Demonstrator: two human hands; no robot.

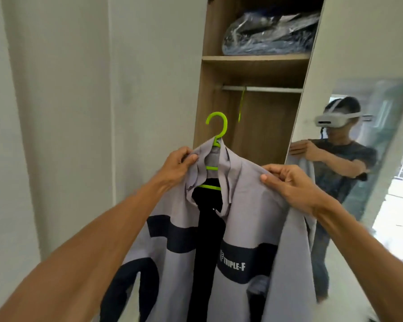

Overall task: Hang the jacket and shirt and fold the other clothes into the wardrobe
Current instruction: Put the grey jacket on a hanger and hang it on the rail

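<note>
- Wardrobe point(205, 89): wood-grain board, rigid, door open. We saw a flat shelf point(254, 58) across the top and the hanging bay under it.
- Mirrored door point(382, 205): hard and glossy at the wardrobe's right edge, reflecting the person in a headset.
- Jacket point(247, 217): grey woven cloth with dark bands and a printed logo, front open. It was held up in the air in front of the wardrobe's lower left edge, below the rail and not yet hung. We judged it light, soft and floppy, likely to slide off the hanger's arms if tilted. Best taken at the shoulder seams or by the hook.
- Plastic-wrapped bundle point(270, 36): shiny, crinkled film over dark blue cloth, lying on the shelf.
- Rail point(265, 89): thin, smooth metal bar just under the shelf.
- Right hand point(286, 182): thumb and fingers pinched the jacket's right shoulder cloth.
- Left hand point(179, 163): fingers curled onto the cloth at the collar's left side, gripping it.
- Green hanger point(215, 126): lime plastic, stiff, smooth, thin rods. It sat inside the jacket's neck, hook poking up free, touched by neither hand.
- Spare hanger point(242, 103): same lime plastic, hooked near the rail's left end, seen edge-on.
</note>
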